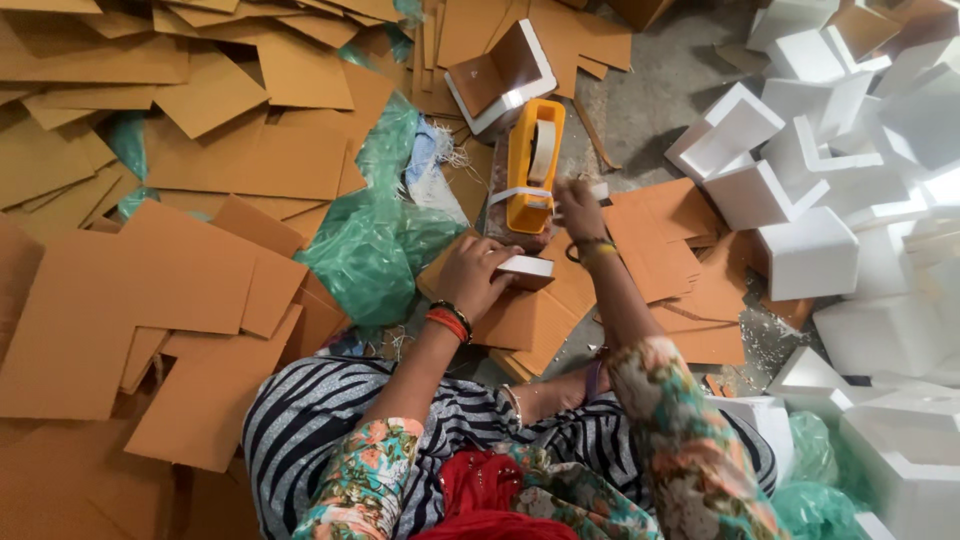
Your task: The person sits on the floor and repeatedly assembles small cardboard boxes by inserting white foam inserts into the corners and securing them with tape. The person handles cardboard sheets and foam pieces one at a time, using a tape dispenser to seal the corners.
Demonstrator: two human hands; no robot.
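Nearest the camera, your lap in striped black-and-white cloth [320,410] and floral sleeves filled the bottom of the frame, with your arms reaching up toward the centre. Your left hand [472,272] lay curled over a small white foam corner piece faced with brown cardboard [525,268], fingers wrapped round its near edge, seemingly to pin it steady on the stack of brown cardboard squares [535,320] beneath. Your right hand [578,205] pinched the free end of a strip of pale tape [522,193] drawn from the yellow plastic tape dispenser [533,160], which stood just above the piece, close enough for a short pull. The piece itself looked like a thin white slab with a brown face, lying flat at the centre of the frame. Loose cardboard sheets [200,150] covered the floor at left, around crumpled green plastic film [375,230]; white foam corner blocks [800,180] were heaped at right.
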